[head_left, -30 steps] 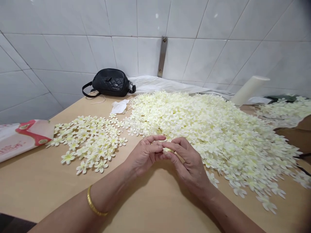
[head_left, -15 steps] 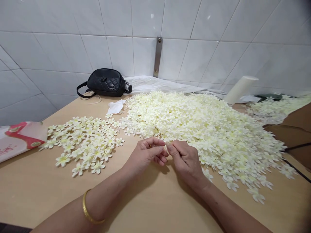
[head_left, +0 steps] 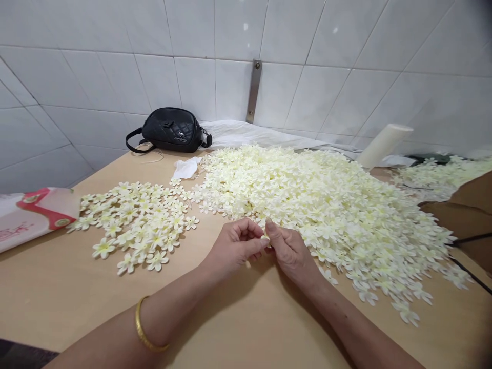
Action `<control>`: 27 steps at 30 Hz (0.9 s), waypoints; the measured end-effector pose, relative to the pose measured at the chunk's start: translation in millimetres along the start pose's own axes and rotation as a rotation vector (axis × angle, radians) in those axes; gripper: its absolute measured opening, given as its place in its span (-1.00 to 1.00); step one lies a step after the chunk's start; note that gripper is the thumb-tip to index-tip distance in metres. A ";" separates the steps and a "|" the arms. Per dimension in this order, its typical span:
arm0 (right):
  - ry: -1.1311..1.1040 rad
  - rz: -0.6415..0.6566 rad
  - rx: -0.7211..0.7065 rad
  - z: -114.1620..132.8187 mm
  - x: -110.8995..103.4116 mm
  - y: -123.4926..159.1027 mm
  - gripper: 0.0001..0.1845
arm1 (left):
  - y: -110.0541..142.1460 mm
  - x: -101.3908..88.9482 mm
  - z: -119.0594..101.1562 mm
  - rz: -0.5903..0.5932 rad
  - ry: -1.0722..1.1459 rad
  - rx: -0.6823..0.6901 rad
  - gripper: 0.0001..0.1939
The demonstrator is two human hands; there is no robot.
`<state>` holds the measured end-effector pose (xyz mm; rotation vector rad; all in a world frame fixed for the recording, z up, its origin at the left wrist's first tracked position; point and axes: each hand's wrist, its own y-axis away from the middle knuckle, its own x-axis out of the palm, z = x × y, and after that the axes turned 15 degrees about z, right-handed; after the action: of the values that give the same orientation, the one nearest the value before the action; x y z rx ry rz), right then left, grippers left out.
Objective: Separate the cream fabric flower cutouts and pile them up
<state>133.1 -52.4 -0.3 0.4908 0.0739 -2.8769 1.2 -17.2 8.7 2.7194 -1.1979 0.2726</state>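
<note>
My left hand pinches a small cream artificial flower between thumb and fingers, just above the table. Only a bit of its petals shows. Against the same flower, the curled fingers of my right hand close from the other side, with the thumb raised; part of its grip is hidden. Right behind both hands rises a big heap of loose cream artificial flowers. A smaller, flatter group of flowers with yellow centres is spread to the left of my hands.
A black bag rests at the back near the tiled wall. Crumpled white tissue is in front of it. A pink-and-white package lies at the left, a white roll leans behind the heap, and brown cardboard is at the right.
My right thumb has lifted from its pressed position and now points up. A little of the flower shows between my fingertips. The whole view has shifted slightly.
</note>
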 end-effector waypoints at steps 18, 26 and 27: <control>-0.013 0.154 -0.031 6.7 -5.9 1.8 -0.63 | -1.2 -8.2 -1.1 -0.088 0.137 -0.010 -0.80; -0.021 0.162 -0.054 1.3 -3.2 1.3 -0.57 | -0.3 -8.4 0.8 -0.013 0.007 0.005 -0.79; -0.021 0.159 -0.042 1.2 -2.7 1.3 -0.55 | -0.5 -9.2 1.3 -0.024 0.021 0.005 -0.79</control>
<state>135.5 -53.3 1.6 0.4379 0.0882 -2.7182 -4.4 -10.6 5.3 2.7262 -1.1591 0.3002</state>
